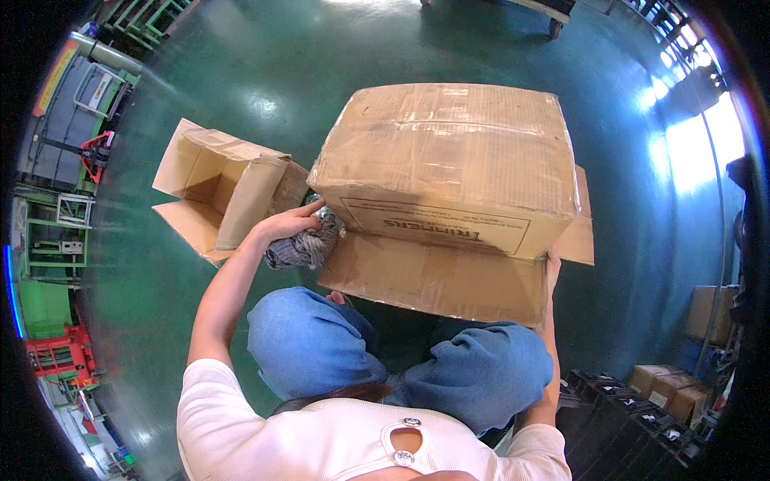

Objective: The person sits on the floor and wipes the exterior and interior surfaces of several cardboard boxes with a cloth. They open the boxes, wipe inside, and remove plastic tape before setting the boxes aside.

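A large brown cardboard box (445, 152) with a taped panel uppermost stands in front of my knees. Its near flap (441, 280) spreads out low toward me, and another flap (577, 228) sticks out at the right. By the box's lower left corner, my left hand (293, 223) lies over a crumpled grey striped bundle (309, 244), fingers partly stretched out toward the box. Clear wrapping glints beside the bundle. My right hand (553, 266) is against the box's right side at the near flap; its fingers are mostly hidden.
A smaller cardboard box (228, 188) lies open on the green floor (265, 80), left of the large one. Machines and a red pallet jack (68, 357) line the left. Black crates (634, 413) and cartons (666, 389) stand at lower right. A wheeled cart (553, 12) is at the far edge.
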`<state>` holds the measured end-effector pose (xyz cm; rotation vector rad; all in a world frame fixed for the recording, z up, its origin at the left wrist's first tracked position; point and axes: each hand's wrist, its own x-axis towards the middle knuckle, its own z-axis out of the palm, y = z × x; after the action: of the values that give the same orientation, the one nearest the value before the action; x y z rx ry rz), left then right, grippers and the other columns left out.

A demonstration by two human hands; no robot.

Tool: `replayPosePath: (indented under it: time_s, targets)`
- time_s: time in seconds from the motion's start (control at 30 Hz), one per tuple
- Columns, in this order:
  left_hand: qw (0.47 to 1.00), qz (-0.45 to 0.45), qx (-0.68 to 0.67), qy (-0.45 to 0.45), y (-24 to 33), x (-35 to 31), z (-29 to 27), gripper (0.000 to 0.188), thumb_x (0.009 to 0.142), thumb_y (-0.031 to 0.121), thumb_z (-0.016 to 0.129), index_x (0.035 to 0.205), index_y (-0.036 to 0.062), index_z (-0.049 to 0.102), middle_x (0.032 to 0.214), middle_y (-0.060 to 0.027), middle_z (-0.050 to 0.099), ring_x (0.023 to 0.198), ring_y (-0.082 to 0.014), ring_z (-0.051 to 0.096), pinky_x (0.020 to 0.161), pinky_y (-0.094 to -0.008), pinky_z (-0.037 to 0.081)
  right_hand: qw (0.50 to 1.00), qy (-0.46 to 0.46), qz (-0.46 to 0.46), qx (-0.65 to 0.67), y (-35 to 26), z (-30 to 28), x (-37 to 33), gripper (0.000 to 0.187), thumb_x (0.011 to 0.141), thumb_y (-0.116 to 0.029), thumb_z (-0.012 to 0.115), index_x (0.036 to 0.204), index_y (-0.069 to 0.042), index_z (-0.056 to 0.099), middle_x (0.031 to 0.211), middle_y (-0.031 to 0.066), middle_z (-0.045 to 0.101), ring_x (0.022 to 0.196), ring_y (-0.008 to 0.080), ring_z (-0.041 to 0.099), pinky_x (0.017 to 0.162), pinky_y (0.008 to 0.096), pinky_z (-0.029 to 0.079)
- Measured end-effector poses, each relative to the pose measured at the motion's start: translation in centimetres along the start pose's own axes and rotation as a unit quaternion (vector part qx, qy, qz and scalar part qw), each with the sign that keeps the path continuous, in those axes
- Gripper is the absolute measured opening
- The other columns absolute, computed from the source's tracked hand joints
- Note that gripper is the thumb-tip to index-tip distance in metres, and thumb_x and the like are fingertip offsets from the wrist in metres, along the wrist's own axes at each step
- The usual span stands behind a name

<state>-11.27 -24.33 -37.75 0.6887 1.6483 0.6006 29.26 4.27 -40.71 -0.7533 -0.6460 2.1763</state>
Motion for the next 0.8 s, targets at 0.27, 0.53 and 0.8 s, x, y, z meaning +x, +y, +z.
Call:
replayPosePath:
  time_s: [0.27,0.53,0.8]
  targets:
    - [0.992,0.123,0.008,-0.009,1.3,-0.2,-0.3,0.086,0.076,0.021,0.051,0.148,0.0037,0.008,0.143,-0.0086,0.031,0.098,-0.0118,0.047,0.092,-0.0247,0.037,1.000,0.001,0.002,-0.014,-0.4,-0.6,2.4,0.050,0.097,-0.039,0.041,0.131,-0.003,0.043,0.124,0.0099,0.054,0.107,0.0206,0.055,0.092,0.0363,0.047]
    - [0.950,0.105,-0.265,0.126,-2.7,-6.5,0.0,0.062,0.079,0.015,0.045,0.139,0.0056,0.034,0.127,-0.0126,0.050,0.112,-0.0185,0.052,0.097,-0.0307,0.042,0.904,-0.003,-0.310,-0.294,-15.5,2.9,3.7,0.050,0.097,-0.031,0.042,0.135,0.001,0.039,0.137,0.0162,0.042,0.122,0.0248,0.044,0.106,0.0401,0.031]
    - [0.914,0.059,-0.371,0.152,-8.2,-5.7,4.5,0.042,0.081,0.020,0.046,0.119,0.0032,0.052,0.110,-0.0081,0.057,0.098,-0.0150,0.056,0.088,-0.0281,0.044,0.732,-0.065,-0.270,-0.622,-12.1,23.5,11.6,0.048,0.090,-0.036,0.055,0.123,-0.001,0.054,0.125,0.0178,0.054,0.118,0.0226,0.049,0.105,0.0364,0.031]
